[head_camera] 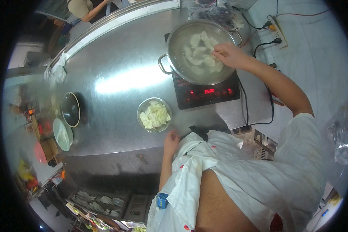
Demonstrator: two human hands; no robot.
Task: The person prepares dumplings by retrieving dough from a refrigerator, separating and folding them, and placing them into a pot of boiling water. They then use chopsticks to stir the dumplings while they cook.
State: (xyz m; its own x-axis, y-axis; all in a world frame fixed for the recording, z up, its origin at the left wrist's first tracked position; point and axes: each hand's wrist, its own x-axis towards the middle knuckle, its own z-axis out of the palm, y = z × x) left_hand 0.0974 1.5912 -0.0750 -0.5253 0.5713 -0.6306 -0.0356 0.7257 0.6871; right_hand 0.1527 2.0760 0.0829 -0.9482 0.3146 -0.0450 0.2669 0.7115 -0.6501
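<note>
A wide two-handled metal pot (178,68) sits on a black induction cooker (188,100) with a lit display. Pale pieces of food (198,52) lie in its cloudy liquid. Over the pot's right side, my right hand (230,55) is closed around a thin utensil handle, whose far end is hard to make out. My left hand (171,140) rests near the counter's front edge, below a clear bowl (139,117) of cut pale-green leafy vegetable (154,114); its fingers are curled, and whether they hold anything is unclear.
On the steel counter (110,116), a dark round bowl (70,109) and a pale green basin (63,134) stand at the left. Black cables run right of the cooker to a power strip (278,34). Plastic bags (217,13) lie behind the pot. Another person (81,10) is beyond the counter.
</note>
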